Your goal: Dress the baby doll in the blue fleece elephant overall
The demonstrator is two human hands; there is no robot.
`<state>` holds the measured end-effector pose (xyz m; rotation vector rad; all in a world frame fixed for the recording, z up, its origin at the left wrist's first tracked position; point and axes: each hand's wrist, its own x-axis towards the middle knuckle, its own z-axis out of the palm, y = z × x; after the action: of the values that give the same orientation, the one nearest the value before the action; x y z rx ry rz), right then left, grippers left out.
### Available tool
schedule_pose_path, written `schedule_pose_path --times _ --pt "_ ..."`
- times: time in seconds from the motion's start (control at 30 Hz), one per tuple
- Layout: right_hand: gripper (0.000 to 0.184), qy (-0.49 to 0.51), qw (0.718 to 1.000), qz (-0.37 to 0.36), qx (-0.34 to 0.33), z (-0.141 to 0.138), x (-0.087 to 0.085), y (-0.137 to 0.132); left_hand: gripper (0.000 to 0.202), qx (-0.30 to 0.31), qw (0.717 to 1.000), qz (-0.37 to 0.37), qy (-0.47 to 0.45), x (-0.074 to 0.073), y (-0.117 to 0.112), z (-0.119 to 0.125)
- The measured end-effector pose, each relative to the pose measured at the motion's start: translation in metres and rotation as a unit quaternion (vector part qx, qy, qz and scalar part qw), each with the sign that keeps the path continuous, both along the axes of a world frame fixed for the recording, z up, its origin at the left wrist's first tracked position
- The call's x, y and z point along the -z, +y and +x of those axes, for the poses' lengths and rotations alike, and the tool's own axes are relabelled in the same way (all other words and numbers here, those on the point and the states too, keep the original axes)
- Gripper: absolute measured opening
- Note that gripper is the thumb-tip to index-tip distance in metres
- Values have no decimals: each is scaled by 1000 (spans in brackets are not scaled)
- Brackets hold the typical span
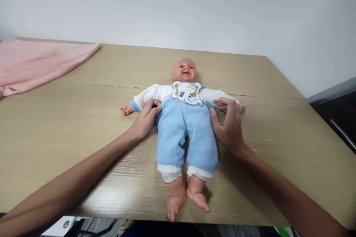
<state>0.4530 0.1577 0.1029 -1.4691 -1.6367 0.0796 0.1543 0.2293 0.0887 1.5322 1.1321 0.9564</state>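
A baby doll [185, 126] lies on its back on the wooden table [83, 118], head toward the wall, feet at the near edge. It wears a white fleece top with an elephant bib and light blue fleece trousers [186, 137]. My left hand [146, 118] pinches the trousers' waist at the doll's right side, fingers closed on the fabric. My right hand [228, 122] grips the other side of the waist, thumb against the blue fleece and fingers curled over the doll's sleeve.
A pink cloth [36, 63] lies spread on the far left of the table. A white wall stands behind. A dark surface [336, 114] sits off the table's right edge. Some objects show below the near edge.
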Motion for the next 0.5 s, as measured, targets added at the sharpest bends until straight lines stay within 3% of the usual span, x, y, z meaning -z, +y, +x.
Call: schedule_pose_path --times 0.07,0.13,0.2,0.37,0.5 --pt "22 -68 993 39 -83 -19 -22 -22 12 -2 1000 -15 -15 0 0 0" --pt "22 -112 967 15 -230 -42 -40 -46 13 -3 999 -22 -25 0 1 0" --pt "24 -161 938 -1 -308 -62 -48 -67 14 -16 999 -22 -29 1 3 -1" --pt "15 -307 890 -19 -336 -82 -38 -89 15 -42 998 -10 -35 8 9 -4" --pt "24 -330 881 51 -336 -79 -26 -88 12 -50 998 -8 -32 10 13 -4"
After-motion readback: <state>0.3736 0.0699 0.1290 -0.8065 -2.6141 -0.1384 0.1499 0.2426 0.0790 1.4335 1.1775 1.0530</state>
